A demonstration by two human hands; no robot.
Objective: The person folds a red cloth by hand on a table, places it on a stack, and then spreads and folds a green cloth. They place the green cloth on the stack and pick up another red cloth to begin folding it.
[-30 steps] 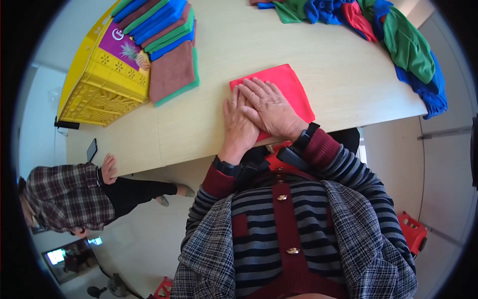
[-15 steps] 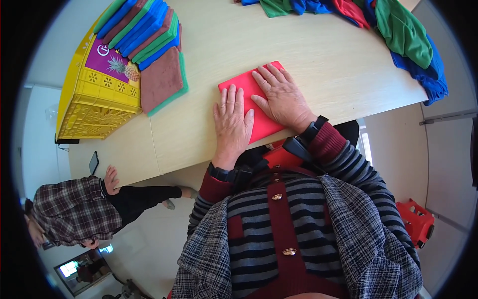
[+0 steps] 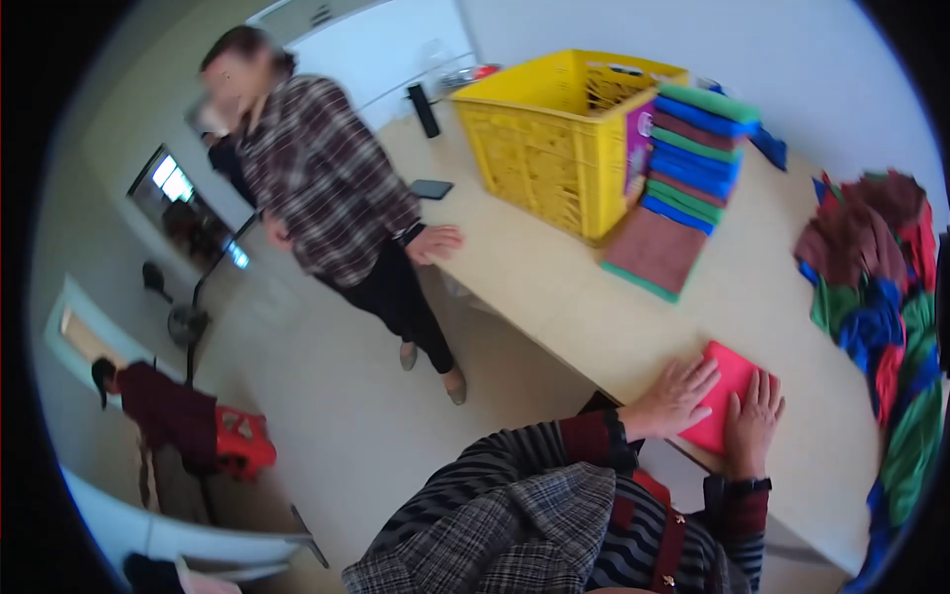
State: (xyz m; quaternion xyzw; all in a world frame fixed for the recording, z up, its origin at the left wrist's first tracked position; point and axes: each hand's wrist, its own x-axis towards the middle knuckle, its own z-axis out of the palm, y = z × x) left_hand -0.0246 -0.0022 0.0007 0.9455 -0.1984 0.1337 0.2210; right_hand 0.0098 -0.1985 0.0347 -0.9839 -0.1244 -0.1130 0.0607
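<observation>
A red folded cloth (image 3: 729,370) lies flat on the table near its front edge. My left hand (image 3: 670,398) rests palm down on its left part, fingers stretched out. On the right part of the same cloth, my right hand (image 3: 754,420) is pressed flat, also with fingers extended. Neither hand grips anything. Beyond them, a stack of folded cloths (image 3: 658,247) in green, blue and brown leans in a row beside a yellow plastic crate (image 3: 534,163).
Loose heaped cloths (image 3: 861,238) in brown, green, blue and red run along the table's right side. A person in a plaid shirt (image 3: 322,178) stands at the left, one hand on the table edge near a phone (image 3: 431,189). A black cylinder (image 3: 423,109) stands behind. Another person sits farther off.
The view has swung to the left, bringing the room, the crate and the standing person more into sight. Both hands still lie flat on the red cloth.
</observation>
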